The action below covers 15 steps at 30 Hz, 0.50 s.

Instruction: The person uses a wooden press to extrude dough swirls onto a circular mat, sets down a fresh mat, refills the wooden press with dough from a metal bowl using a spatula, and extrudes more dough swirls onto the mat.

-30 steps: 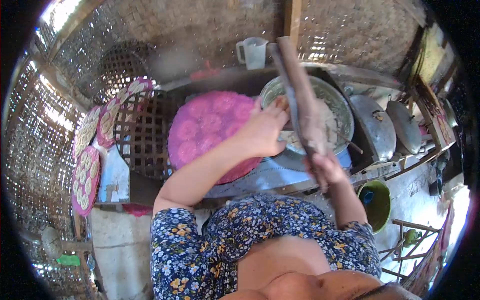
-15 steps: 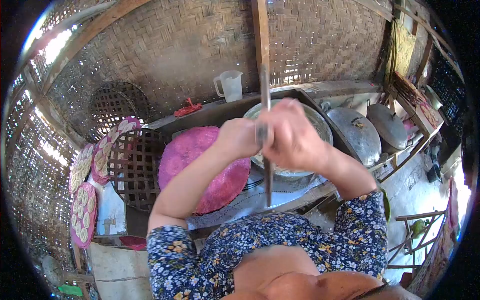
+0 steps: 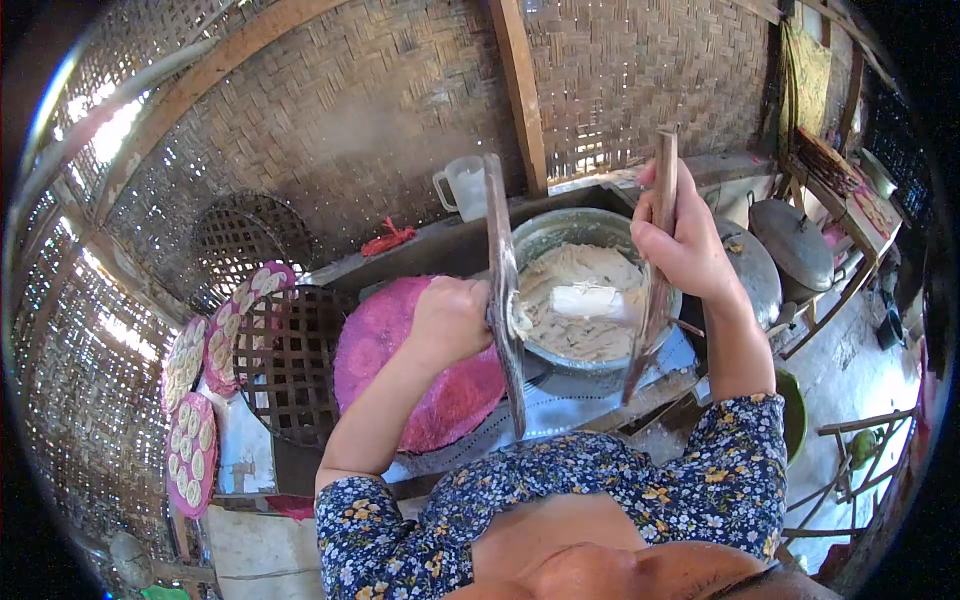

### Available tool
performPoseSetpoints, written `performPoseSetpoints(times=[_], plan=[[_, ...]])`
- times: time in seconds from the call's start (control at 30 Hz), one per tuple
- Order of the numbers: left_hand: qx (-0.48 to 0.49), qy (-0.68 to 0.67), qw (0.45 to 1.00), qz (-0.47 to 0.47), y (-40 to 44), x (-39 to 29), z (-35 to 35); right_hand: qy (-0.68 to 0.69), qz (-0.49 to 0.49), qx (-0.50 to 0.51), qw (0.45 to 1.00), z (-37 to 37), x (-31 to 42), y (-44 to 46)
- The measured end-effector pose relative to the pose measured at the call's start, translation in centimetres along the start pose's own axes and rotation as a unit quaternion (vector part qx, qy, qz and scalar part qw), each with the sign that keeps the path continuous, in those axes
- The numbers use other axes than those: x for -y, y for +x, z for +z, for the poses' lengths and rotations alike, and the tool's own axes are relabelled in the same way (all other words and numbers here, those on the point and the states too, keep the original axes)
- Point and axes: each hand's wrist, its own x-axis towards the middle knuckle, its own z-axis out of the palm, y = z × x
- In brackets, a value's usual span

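Note:
My left hand (image 3: pixel 450 320) is closed around the back of a dark wooden board (image 3: pixel 500 250), which I hold edge-on. A small lump of pale dough (image 3: pixel 519 316) sticks to its inner face. My right hand (image 3: pixel 690 240) grips a second wooden board (image 3: pixel 652 305), tilted and apart from the first. Between and behind the boards stands a metal basin (image 3: pixel 545 226) with pale, speckled dough (image 3: pixel 570 268) in it. A white cylindrical thing (image 3: pixel 590 302) lies on that dough. Left of the basin, partly behind my left hand, is a round pink cloth-like surface (image 3: pixel 385 350).
Pink round sheets with pale dough discs (image 3: pixel 190 450) stand at the left beside a dark woven basket (image 3: pixel 285 350). A clear jug (image 3: pixel 466 185) and a red plastic bag (image 3: pixel 388 238) lie along the back. Lidded pots (image 3: pixel 790 245) stand at the right.
My hands have separated: the two boards were together edge-on in front of me and are now apart. My right hand moved right with its board, uncovering the basin and the dough.

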Motion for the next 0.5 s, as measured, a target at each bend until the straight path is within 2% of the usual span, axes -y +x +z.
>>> performPoseSetpoints(times=[0.1, 0.27, 0.3, 0.4, 0.43, 0.47, 0.5], plan=[[0.0, -0.026, 0.999, 0.044, 0.7, 0.7, 2.3, -0.002, -0.006, -0.022, 1.0, 0.2, -1.4, 0.3], [0.004, -0.054, 0.998, 0.043, 2.4, 0.2, 2.9, -0.063, -0.02, -0.039, 0.997, 0.7, -1.6, 0.9], [0.001, -0.064, 0.997, 0.037, 2.4, 0.3, 3.2, -0.064, -0.024, -0.072, 0.995, 0.3, -1.8, 0.9], [0.033, -0.221, 0.97, -0.096, 1.5, 1.9, 4.5, 0.024, -0.039, -0.243, 0.969, -1.7, -4.5, 1.3], [0.05, -0.333, 0.931, -0.138, 1.1, 2.2, 4.2, 0.111, -0.09, -0.295, 0.945, -2.0, -5.4, 1.2], [0.057, -0.39, 0.912, -0.116, 0.5, 3.2, 5.2, 0.196, -0.141, -0.343, 0.908, -2.1, -6.5, 1.2], [0.072, -0.5, 0.853, -0.132, 0.3, 3.6, 6.5, 0.277, -0.188, -0.387, 0.859, -2.2, -7.4, 1.1]])
